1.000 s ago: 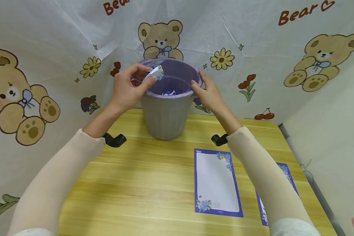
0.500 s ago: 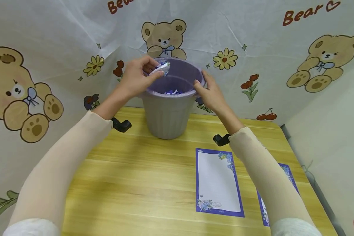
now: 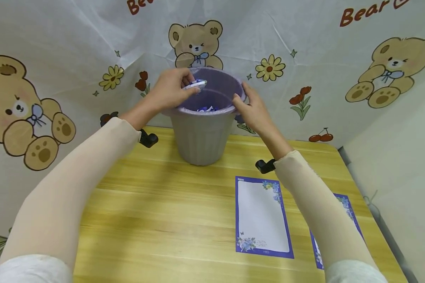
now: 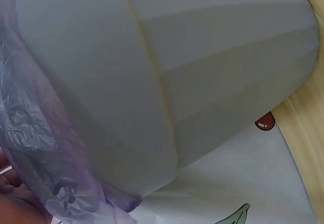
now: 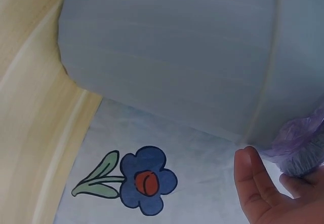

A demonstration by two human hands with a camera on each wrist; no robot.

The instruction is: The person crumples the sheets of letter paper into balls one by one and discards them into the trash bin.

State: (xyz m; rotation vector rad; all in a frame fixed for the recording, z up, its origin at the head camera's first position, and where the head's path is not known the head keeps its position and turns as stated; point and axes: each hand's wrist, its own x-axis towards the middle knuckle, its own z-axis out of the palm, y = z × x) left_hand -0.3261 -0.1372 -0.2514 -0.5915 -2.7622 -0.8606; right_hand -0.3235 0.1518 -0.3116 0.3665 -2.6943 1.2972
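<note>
A grey trash can (image 3: 200, 137), lined with a thin purple plastic bag (image 3: 221, 84), stands upright at the back of the table. My left hand (image 3: 171, 88) is over its left rim and pinches a crumpled piece of white and blue paper (image 3: 198, 84) above the opening. On the right side, my right hand (image 3: 253, 112) grips the rim, thumb inside and fingers outside. Blue and white paper scraps (image 3: 207, 109) show inside the can. The left wrist view has the bag's loose edge (image 4: 50, 133) beside part of the left hand (image 4: 20, 203); the paper is hidden there.
A purple-bordered floral sheet of paper (image 3: 263, 216) lies on the wooden table (image 3: 156, 220) at right. A second such sheet (image 3: 348, 208) is partly covered by the right forearm. A white cloth with bears (image 3: 194, 39) hangs right behind the can.
My left hand has moved slightly right and farther over the can, tilting the crumpled paper flatter. The right hand keeps its grip on the rim. The head view has shifted a little.
</note>
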